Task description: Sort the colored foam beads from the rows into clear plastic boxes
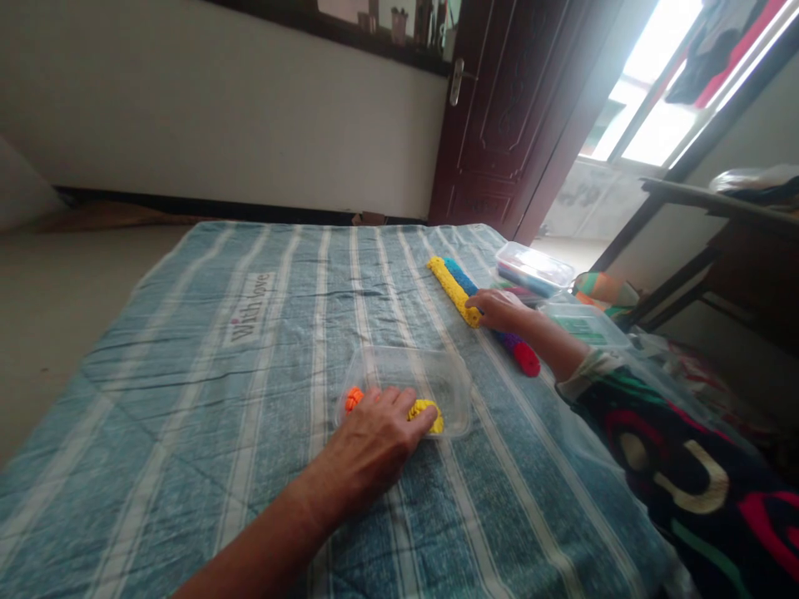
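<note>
My left hand point(388, 424) reaches over the near rim of a clear plastic container point(368, 362), its fingers curled down over knobbly plastic pieces. An orange piece point(354, 399) shows left of the fingers and a yellow piece point(430, 412) by the thumb. Whether they join under my hand is hidden. Farther off to the right, my right hand point(499, 309) has its fingers closed at the near end of a knobbly yellow rod point(450, 285). A second rod point(517, 349), blue through purple to red, lies beside it, partly covered by that hand.
Lidded clear boxes point(535, 264) stand along the right edge of the striped cloth point(280, 433), with another box point(583, 323) under my right forearm. A colourful ball-like object point(605, 291) sits beyond them. Behind are a wall and a dark red door point(493, 116).
</note>
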`<act>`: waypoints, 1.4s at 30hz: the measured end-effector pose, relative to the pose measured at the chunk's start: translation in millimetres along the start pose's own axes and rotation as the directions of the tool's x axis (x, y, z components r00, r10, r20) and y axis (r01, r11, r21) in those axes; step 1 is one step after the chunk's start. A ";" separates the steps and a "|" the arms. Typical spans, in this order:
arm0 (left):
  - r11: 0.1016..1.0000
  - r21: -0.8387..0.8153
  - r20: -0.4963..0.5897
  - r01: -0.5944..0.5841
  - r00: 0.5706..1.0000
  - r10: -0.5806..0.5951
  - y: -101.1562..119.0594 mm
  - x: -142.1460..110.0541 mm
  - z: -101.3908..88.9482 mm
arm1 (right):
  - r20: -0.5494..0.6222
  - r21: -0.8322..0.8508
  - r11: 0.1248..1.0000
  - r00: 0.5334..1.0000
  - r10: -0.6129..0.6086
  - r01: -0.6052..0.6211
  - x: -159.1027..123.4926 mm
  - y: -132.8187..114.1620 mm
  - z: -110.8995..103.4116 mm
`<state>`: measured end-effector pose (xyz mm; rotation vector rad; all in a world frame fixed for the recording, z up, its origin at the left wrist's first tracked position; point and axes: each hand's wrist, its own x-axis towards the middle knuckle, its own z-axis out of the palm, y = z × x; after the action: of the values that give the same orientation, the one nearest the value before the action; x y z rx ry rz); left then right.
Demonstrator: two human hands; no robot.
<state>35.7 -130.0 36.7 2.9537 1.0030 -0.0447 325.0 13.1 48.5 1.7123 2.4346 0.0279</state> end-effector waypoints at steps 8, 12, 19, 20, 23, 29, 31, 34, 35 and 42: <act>1.000 -0.011 0.000 0.003 1.000 -0.003 0.0 -0.6 0.2 | 0.020 -0.086 0.996 1.000 -0.002 0.004 4.3 -5.4 -2.7; 1.000 -0.008 -0.002 0.004 1.000 -0.004 -0.1 -0.8 0.8 | 0.012 -0.087 0.996 1.000 -0.015 0.016 7.2 -3.7 -0.9; 1.000 0.003 -0.004 -0.003 1.000 0.003 -0.8 -0.2 1.3 | 0.031 -0.128 0.991 0.999 -0.035 0.039 13.1 -2.7 -3.2; 1.000 0.006 -0.006 -0.006 1.000 0.006 -1.1 -0.2 1.6 | 0.028 -0.130 0.990 0.999 -0.043 0.046 13.2 -3.5 -4.2; 1.000 0.010 -0.013 -0.012 1.000 0.013 -1.1 -0.6 2.0 | 0.031 -0.126 0.990 0.998 -0.060 0.063 12.1 -6.4 -6.7; 1.000 0.014 -0.030 -0.022 0.999 0.022 0.0 -1.0 1.9 | 0.039 -0.064 0.996 0.997 -0.065 0.068 6.1 -5.6 -10.8; 1.000 0.021 -0.032 -0.019 0.999 0.020 0.0 -0.6 2.3 | 0.029 -0.020 0.997 0.996 -0.080 0.080 0.7 -3.9 -16.7; 0.999 0.023 -0.026 -0.024 0.999 0.025 -0.4 -0.6 3.1 | -0.046 0.125 0.981 0.988 -0.146 0.151 -17.1 -9.5 -32.5; 0.999 0.020 -0.025 -0.028 0.999 0.029 -0.5 -0.7 3.5 | -0.073 0.187 0.961 0.978 -0.194 0.204 -25.8 -15.3 -38.6; 1.000 0.028 -0.040 -0.005 0.999 0.006 0.1 -1.1 5.8 | -0.035 0.402 0.731 0.807 -0.590 0.551 -81.6 -91.3 -48.9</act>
<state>34.8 -130.9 30.9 2.9945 1.0070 0.0004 259.6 -90.7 96.8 0.9387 2.9196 -0.6507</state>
